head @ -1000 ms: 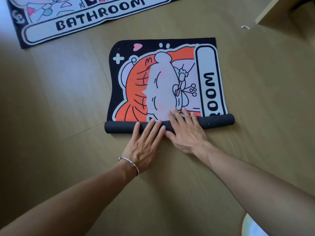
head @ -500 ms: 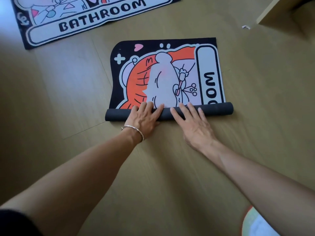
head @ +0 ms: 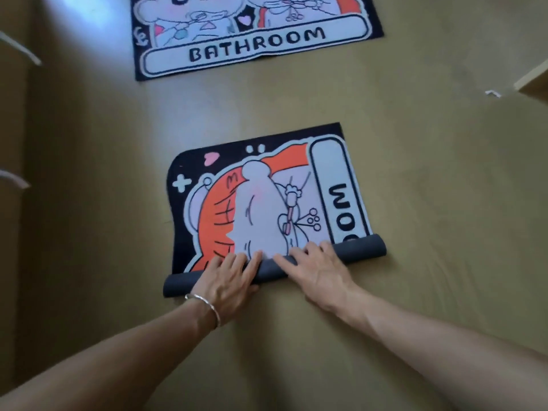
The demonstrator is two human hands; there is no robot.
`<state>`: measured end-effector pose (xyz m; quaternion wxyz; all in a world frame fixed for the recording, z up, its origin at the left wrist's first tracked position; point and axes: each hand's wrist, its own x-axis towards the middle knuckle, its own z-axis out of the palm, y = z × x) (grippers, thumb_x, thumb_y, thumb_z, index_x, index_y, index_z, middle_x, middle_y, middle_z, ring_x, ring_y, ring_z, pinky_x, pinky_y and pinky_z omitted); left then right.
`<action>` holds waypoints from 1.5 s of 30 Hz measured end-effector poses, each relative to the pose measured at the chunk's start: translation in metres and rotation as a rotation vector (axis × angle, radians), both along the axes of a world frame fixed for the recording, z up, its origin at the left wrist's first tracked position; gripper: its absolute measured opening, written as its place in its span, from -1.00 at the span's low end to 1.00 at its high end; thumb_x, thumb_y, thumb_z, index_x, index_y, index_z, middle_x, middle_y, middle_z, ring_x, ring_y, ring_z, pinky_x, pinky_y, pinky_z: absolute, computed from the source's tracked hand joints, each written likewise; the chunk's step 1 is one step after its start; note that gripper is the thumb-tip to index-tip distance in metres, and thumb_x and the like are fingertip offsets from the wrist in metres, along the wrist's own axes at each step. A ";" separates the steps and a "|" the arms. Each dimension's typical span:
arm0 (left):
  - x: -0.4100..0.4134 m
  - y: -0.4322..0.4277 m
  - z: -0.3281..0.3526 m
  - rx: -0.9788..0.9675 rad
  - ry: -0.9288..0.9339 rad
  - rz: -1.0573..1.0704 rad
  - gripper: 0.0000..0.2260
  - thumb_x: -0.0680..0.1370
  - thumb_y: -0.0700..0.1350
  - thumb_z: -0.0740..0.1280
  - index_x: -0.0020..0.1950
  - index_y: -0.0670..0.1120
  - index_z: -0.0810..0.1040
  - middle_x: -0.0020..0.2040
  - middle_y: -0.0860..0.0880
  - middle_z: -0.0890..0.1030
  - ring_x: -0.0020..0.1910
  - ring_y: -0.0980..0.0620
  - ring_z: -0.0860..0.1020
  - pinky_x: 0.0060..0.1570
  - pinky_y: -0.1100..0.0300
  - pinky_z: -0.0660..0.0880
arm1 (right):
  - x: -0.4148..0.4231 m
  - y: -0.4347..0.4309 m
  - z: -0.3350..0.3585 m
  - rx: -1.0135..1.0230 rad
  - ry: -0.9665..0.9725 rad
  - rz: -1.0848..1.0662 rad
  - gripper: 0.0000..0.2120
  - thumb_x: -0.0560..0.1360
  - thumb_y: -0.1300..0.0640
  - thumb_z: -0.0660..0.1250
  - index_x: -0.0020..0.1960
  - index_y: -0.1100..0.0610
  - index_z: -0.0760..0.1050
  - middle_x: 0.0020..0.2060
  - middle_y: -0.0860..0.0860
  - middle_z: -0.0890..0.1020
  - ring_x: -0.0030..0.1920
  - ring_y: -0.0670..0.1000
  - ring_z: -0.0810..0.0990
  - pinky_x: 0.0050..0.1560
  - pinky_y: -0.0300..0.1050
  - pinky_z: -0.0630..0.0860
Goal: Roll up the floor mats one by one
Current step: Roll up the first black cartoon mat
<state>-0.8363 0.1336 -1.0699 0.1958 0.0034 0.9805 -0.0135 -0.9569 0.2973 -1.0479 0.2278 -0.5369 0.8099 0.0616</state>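
A cartoon bath mat (head: 261,197) with orange, black and white print lies on the wooden floor, its near end wound into a dark grey roll (head: 363,250). My left hand (head: 228,280), with a silver bracelet on the wrist, presses on the left part of the roll with straight fingers reaching over onto the print. My right hand (head: 317,268) lies flat on the roll just right of the middle, fingers spread. A second mat (head: 255,46) reading BATHROOM lies flat farther away.
A pale wooden furniture corner (head: 533,80) juts in at the right edge, with a small white scrap (head: 492,93) on the floor beside it. Bare wooden floor surrounds both mats.
Both hands have pushed the roll away from me, so more of the mat is wound up and fewer letters show. My view has shifted, bringing the far mat more into sight.
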 end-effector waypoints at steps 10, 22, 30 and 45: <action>0.010 0.051 0.007 0.039 0.077 0.261 -0.46 0.37 -0.16 -0.02 0.35 -0.17 0.30 0.10 -0.17 0.54 0.10 -0.17 0.45 0.08 -0.20 0.37 | -0.021 -0.008 -0.006 0.011 -0.012 0.131 -0.62 0.65 -0.01 0.01 0.45 -0.04 0.13 0.19 0.04 0.46 0.12 0.14 0.44 0.10 0.03 0.27; -0.009 0.042 0.039 0.076 -0.184 -0.101 -0.49 0.50 -0.19 0.20 0.44 -0.16 0.19 0.14 -0.12 0.44 0.06 -0.11 0.46 -0.24 0.10 0.30 | 0.019 0.030 -0.001 -0.029 -0.095 -0.016 -0.57 0.52 0.15 0.26 0.37 0.11 0.29 0.18 0.11 0.45 0.12 0.16 0.46 0.14 0.03 0.36; -0.022 0.031 0.028 0.065 -0.187 0.103 -0.49 0.62 -0.13 0.01 0.54 -0.04 -0.08 0.38 -0.11 0.21 0.30 -0.11 0.27 0.11 0.03 0.41 | 0.030 0.024 -0.010 0.103 -0.061 -0.068 -0.20 0.55 -0.25 0.12 0.54 0.24 -0.04 0.53 0.18 0.07 0.53 0.16 -0.01 0.48 0.15 -0.03; -0.056 0.004 0.010 0.032 -0.191 0.170 -0.27 0.58 0.26 -0.04 0.51 -0.14 -0.30 0.53 -0.10 -0.27 0.52 -0.07 -0.24 0.45 -0.11 -0.15 | -0.013 -0.021 0.013 -0.004 -0.022 -0.098 -0.31 0.62 -0.14 -0.01 0.55 0.19 -0.23 0.55 0.13 -0.16 0.53 0.13 -0.22 0.47 0.10 -0.26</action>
